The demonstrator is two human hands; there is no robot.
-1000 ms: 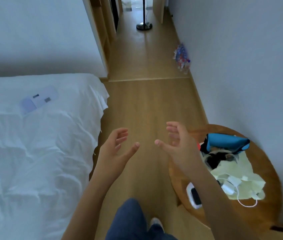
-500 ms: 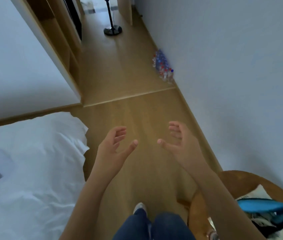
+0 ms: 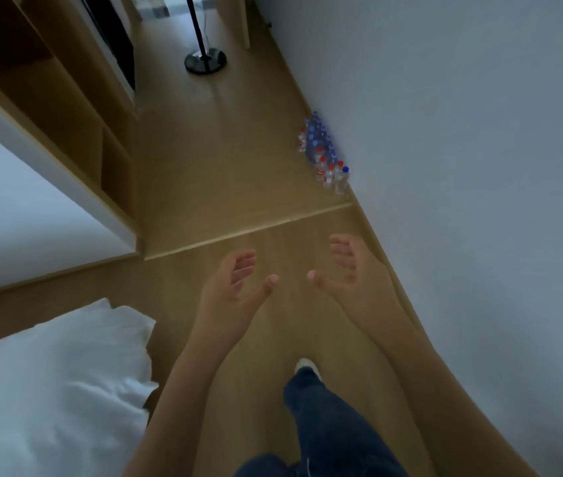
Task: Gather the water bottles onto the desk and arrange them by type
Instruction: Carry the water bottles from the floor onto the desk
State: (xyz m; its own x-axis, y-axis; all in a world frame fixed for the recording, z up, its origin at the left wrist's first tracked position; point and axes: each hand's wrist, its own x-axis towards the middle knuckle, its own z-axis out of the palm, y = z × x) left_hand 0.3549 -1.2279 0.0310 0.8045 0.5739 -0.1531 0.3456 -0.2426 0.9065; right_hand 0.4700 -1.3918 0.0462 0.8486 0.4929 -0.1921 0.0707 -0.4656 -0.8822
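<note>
Several small water bottles [image 3: 323,153] with red and blue caps stand in a cluster on the wooden floor, against the right wall, well ahead of me. My left hand [image 3: 233,294] and my right hand [image 3: 348,280] are raised in front of me, palms facing each other, fingers loosely curved, both holding nothing. The hands are well short of the bottles. No desk is in view.
A bed with white sheets [image 3: 49,390] fills the lower left. Wooden shelving [image 3: 77,108] lines the left side of the corridor. A black round floor stand [image 3: 205,60] stands at the far end. My leg and shoe [image 3: 307,368] step along the wooden floor.
I have walked forward down the passage: the bottles are nearer, the round side table has dropped out of view, and the bed has slid to the lower left. Both hands keep the same pose.
</note>
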